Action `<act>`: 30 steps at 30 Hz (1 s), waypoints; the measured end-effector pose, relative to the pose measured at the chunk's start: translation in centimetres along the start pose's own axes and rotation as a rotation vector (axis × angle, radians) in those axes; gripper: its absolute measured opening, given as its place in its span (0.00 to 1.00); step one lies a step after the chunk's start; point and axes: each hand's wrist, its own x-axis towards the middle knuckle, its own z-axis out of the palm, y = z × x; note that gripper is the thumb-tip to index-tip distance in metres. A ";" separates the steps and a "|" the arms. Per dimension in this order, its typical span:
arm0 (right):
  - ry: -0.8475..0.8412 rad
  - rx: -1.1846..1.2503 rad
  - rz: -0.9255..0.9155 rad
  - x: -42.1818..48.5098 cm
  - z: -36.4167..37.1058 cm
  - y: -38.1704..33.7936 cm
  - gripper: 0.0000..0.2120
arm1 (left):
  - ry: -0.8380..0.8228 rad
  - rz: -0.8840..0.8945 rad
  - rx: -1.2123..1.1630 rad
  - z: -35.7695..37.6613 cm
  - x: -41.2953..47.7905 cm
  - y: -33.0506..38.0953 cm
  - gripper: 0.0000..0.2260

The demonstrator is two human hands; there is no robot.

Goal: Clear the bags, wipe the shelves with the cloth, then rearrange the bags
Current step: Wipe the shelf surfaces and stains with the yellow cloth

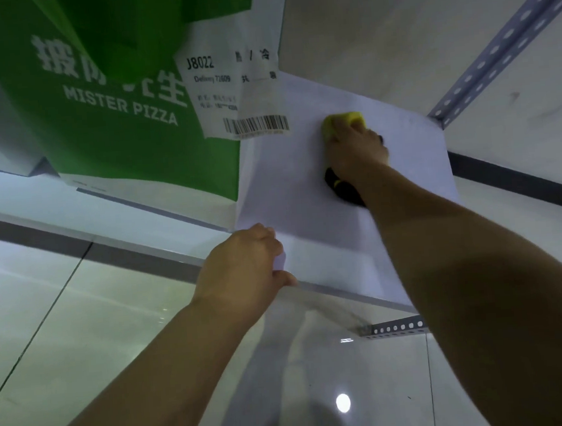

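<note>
At upper left, cut off by the frame at top and left: green bag (112,91), standing on the white shelf (298,194), handles and full height out of view. Behind the bag, shelf surface hidden. Under the right wrist, partly covered: black item with a yellow mark (339,186), lying on the shelf; nature not determinable. Right hand (355,148) laid on the yellow cloth (343,120), fingers bent close together over it, tips hidden. Cloth pressed to the shelf toward the back right corner, apart from the bag and to its right. Left hand (243,266) gripping the shelf's front edge, fingers curled together over the top, thumb against the lip.

Surface: plain white board, smooth.

- At right, grey perforated upright (511,36) meeting the shelf's back corner.
- Below the front edge, shorter perforated bracket (396,326).
- Beyond, pale area at upper right, wall or floor not determinable.
- Dark band (519,177) visible on both sides of the shelf.
- Lower down, glossy light floor tiles (63,330) with dark joints and one round lamp reflection (343,402).

Writing:

- On the bag, white Chinese characters, partly covered, above "MISTER PIZZA".
- On the white receipt (226,92) hanging at the bag's front, "J8022", "Delivery" and a barcode; smaller lines blurred, unreadable.
</note>
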 end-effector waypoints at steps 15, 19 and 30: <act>-0.076 -0.009 0.105 -3.3 -0.4 2.1 0.25 | 0.066 -0.081 -0.080 -0.5 0.3 0.1 0.22; -0.056 0.013 -0.385 -8.3 1.3 -0.5 0.27 | 0.039 -0.081 -0.063 -0.9 0.3 0.5 0.20; -0.038 0.035 0.319 -11.3 0.3 6.1 0.27 | 0.015 -0.040 -0.081 -0.4 -0.1 0.4 0.20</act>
